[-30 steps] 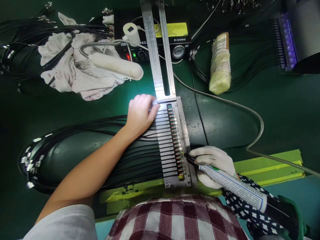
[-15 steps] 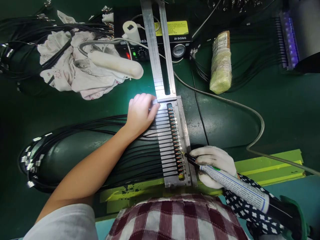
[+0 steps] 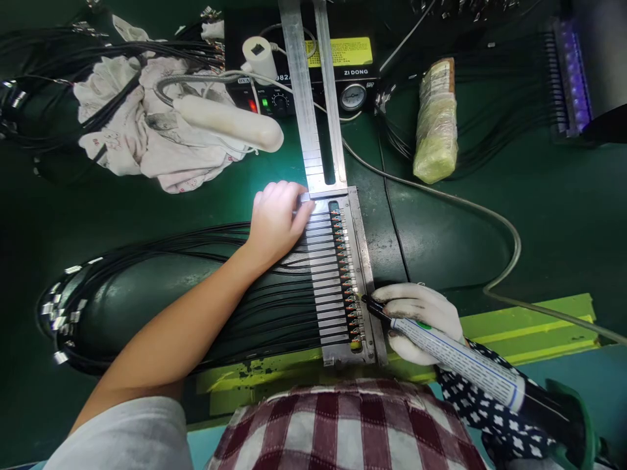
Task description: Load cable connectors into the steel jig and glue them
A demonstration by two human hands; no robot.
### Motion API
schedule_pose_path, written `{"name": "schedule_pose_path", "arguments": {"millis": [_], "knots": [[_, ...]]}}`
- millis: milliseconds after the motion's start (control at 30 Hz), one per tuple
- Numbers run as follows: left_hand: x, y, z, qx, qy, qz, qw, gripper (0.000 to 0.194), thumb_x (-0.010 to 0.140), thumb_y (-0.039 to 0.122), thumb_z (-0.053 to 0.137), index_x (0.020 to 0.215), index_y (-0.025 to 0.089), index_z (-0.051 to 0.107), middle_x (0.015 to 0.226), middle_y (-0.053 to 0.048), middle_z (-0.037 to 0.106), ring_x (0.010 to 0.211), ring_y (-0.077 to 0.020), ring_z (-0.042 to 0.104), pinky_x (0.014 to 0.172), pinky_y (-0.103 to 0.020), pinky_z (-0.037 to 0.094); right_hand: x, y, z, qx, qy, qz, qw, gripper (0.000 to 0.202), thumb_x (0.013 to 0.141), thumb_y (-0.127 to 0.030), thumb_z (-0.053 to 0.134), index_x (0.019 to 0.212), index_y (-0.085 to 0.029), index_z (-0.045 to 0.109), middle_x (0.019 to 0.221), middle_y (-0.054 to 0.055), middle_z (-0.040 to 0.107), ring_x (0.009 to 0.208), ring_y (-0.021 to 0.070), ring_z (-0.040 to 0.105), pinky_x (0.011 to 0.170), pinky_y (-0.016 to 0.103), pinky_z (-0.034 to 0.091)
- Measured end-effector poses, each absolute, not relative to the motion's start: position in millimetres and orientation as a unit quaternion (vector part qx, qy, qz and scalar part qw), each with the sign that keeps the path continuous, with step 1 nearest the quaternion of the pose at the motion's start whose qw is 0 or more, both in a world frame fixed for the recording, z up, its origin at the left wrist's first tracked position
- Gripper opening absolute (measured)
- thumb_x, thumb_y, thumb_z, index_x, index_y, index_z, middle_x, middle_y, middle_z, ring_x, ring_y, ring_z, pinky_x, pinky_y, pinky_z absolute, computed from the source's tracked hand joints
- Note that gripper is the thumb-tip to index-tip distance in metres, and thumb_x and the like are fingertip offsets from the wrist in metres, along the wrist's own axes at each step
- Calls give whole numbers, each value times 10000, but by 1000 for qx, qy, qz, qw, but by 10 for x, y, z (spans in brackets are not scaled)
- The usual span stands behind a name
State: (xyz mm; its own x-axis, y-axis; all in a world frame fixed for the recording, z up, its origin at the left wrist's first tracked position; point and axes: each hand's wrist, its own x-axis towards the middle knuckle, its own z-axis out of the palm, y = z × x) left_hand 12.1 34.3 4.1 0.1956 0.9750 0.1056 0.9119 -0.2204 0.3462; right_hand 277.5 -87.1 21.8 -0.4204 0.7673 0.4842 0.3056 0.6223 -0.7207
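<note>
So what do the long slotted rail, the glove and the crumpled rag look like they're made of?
The slotted rail looks like bare metal, probably aluminium: silvery, brushed, catching glare. The glove on the right hand seems knitted cotton, white with grimy fingertips. The rag looks like soft printed cotton cloth, creased and stained.

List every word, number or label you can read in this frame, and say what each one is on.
"ZI DONG": black controller box, under its yellow label.
"982A", partly hidden by the metal rail: same box's front.
Yellow label: print too small to read.
Small captions above the box's knob: blurred.
Syringe barrel in the gloved right hand: print unreadable.
Wrapped bundle: label unreadable.
</note>
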Motion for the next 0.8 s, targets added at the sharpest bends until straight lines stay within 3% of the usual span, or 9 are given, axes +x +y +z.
{"name": "schedule_pose_path", "arguments": {"millis": [433,800], "knots": [[117,338,41,767,615,155,95,198,941,374,483,979,207,583,842,-46,595,856,-235,538,779,-348,369,2804,-1011,266,-340,-808,263,404,178,815,-289,640,964,-193,630,938,96,754,825,208,742,685,319,623],[112,345,26,770,611,155,94,198,934,369,488,972,198,580,815,-39,578,841,-230,533,765,-341,363,2769,-985,241,-338,-800,272,414,180,791,-244,665,950,-164,641,911,103,751,886,210,738,760,301,618]]}}
